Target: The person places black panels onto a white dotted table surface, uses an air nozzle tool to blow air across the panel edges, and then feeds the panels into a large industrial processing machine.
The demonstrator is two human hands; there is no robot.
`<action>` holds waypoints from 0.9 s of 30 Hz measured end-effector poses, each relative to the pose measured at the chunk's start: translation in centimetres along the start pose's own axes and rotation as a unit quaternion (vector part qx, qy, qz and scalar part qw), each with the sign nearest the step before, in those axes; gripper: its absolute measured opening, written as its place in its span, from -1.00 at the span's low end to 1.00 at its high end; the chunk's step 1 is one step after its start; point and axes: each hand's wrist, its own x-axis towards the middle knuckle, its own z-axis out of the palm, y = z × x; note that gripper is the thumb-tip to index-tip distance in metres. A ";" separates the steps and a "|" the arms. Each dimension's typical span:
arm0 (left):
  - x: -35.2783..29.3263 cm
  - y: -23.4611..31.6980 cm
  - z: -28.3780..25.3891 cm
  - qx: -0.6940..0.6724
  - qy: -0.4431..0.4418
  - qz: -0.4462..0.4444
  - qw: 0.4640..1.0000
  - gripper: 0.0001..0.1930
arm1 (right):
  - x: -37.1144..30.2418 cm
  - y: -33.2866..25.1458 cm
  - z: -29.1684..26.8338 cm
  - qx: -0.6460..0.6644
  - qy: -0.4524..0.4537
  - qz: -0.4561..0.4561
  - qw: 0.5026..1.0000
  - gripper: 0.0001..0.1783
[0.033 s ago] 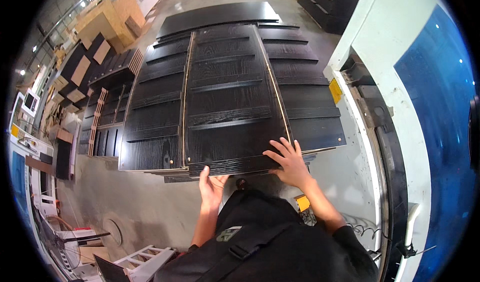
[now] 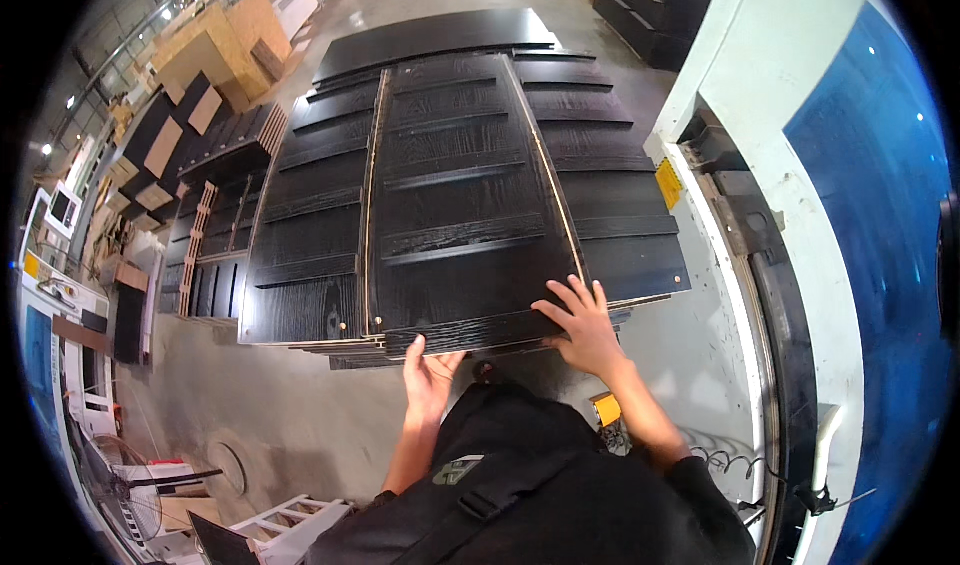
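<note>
- black board [image 2: 460, 283] is at the near end of the middle row, up on top of the pile [image 2: 355, 357].
- left hand [image 2: 430, 385] is pinching its near edge, thumb on the front, fingers tucked under. i can't see all of those fingers.
- right hand [image 2: 588, 340] is spread out, not squeezing, with fingers lying over the near right corner.
- from far off, i think the board is hard, stiff wood and kind of heavy, so it won't flop.
- its top is shiny, so fingers might slip there.
- pale edges [image 2: 552, 180] show along the row. i guess they could chip if bumped.
- i'd hold it by both near corners, thumbs on top, fingers under, and not by the shiny middle.
- left boards [image 2: 305, 310] and right boards [image 2: 635, 265] sit close beside it, so fingers may not fit well at the sides.
</note>
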 end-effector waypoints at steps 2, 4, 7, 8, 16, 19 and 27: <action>-0.5 -1.9 0.6 0.019 -0.028 -0.044 0.998 -0.50 | -2.0 0.6 -0.3 -0.036 0.094 0.058 0.993 -0.25; -1.1 -4.3 0.6 -0.023 -0.041 -0.098 0.994 -0.54 | -4.7 0.8 0.2 -0.006 0.202 0.146 0.968 -0.20; -3.4 -8.5 -0.3 -0.037 -0.021 -0.171 0.984 -0.52 | -9.5 2.2 4.3 0.092 0.371 0.211 0.900 -0.22; -3.7 -10.1 -1.3 -0.068 -0.025 -0.206 0.976 -0.50 | -11.2 2.4 7.6 0.218 0.403 0.296 0.838 -0.24; -12.3 -13.2 3.1 0.245 -0.197 -0.377 0.871 -0.44 | -13.9 -1.8 11.4 0.748 0.154 0.418 0.493 -0.39; -9.0 -7.9 5.3 0.360 -0.373 -0.406 0.753 -0.44 | -13.4 -0.6 10.7 0.724 0.172 0.388 0.544 -0.50; -0.6 -6.5 14.9 0.483 -0.456 -0.205 0.719 -0.59 | -9.8 -0.7 12.4 0.631 0.299 0.453 0.554 -0.63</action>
